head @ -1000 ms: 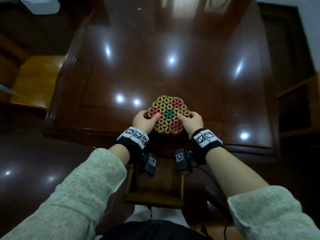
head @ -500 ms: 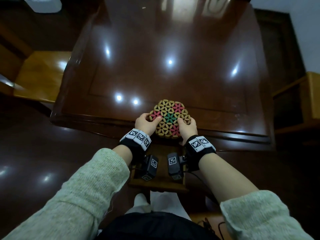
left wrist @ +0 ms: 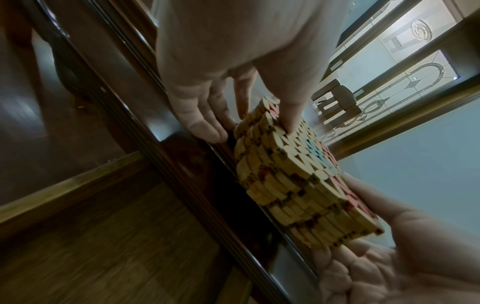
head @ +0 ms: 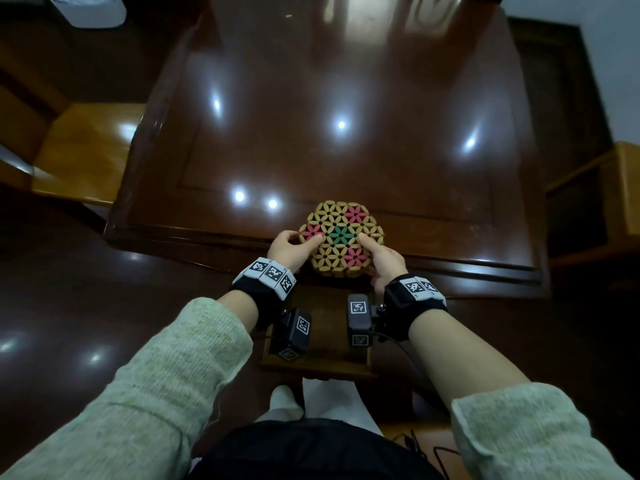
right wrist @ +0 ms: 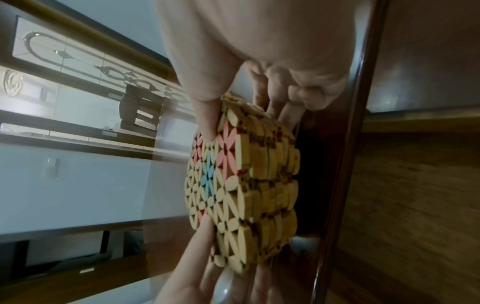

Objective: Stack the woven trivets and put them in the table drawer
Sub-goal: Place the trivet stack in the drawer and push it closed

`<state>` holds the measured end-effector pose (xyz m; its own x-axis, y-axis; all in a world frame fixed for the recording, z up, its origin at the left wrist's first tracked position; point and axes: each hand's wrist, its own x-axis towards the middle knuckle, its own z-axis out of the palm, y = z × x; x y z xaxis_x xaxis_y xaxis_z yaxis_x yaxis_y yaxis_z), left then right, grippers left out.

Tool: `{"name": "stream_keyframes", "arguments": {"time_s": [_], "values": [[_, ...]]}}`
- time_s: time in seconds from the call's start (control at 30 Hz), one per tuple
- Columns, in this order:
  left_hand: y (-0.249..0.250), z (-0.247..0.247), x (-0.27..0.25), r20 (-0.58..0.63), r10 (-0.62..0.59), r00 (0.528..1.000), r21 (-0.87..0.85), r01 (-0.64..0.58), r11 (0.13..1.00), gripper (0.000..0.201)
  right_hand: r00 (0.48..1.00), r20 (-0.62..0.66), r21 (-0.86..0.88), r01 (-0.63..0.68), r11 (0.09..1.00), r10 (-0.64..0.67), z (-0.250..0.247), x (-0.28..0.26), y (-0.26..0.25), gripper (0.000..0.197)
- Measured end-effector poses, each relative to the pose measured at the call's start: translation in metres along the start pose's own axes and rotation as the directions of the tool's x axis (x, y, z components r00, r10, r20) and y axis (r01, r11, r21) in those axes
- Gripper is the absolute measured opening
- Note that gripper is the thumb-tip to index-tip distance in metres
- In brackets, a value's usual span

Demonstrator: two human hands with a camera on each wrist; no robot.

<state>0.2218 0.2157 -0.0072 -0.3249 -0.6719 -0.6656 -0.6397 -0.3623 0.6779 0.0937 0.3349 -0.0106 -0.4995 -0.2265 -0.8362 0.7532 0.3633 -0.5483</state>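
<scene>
Drawn nearer the table edge (head: 433, 268) since a second ago: stacked trivets (head: 341, 240), pinched by left hand (head: 289, 249) and right hand (head: 382, 259), thumbs on top, directly above open drawer (head: 329, 344).

Wooden chair (head: 79, 150) left of table

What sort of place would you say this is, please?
Probably a home dining room: a glossy dark wooden table, a wooden chair beside it, and a decorative glass door in the left wrist view.
</scene>
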Motion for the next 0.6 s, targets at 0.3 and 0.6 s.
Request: {"name": "stream_keyframes", "arguments": {"time_s": [0.3,0.6], "values": [[-0.029,-0.015,-0.031,0.341,-0.149,0.928,-0.343,0.27,0.9,0.043,0.993,0.108,0.032,-0.044,0.999,0.04,-0.022,-0.025,0.023,0.043],[-0.072,-0.029,-0.068,0.38,-0.091,0.921,-0.377,0.244,0.893,0.04,0.994,0.097,-0.048,-0.05,0.998,0.055,-0.041,-0.062,0.076,0.052]]}}
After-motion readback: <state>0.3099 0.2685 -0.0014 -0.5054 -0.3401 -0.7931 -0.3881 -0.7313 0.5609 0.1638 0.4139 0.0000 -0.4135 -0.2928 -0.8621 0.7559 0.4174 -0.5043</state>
